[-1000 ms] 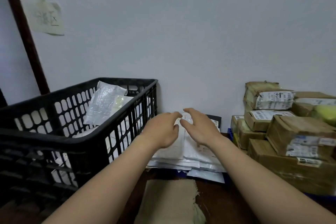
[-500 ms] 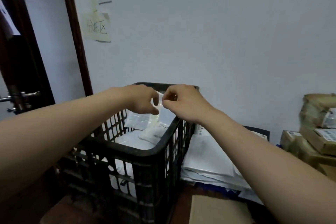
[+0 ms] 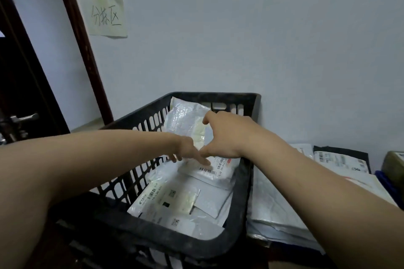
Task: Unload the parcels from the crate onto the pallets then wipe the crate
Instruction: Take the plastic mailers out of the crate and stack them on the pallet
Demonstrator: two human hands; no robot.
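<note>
The left hand [image 3: 187, 148] has an open grip, its straight fingertips touching a white labelled parcel [image 3: 215, 170]. The right hand [image 3: 229, 135] is spread wide beside it and holds nothing, in front of a crinkled plastic parcel [image 3: 185, 120]. Both parcels lie inside the black crate [image 3: 241, 192] at centre frame, with flat mailers [image 3: 273, 209] stacked to its right.

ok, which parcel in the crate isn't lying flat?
The crinkly translucent bag, leaning up against the far wall of the crate. The labelled white mailers nearer the camera all lie flat on the bottom.
</note>
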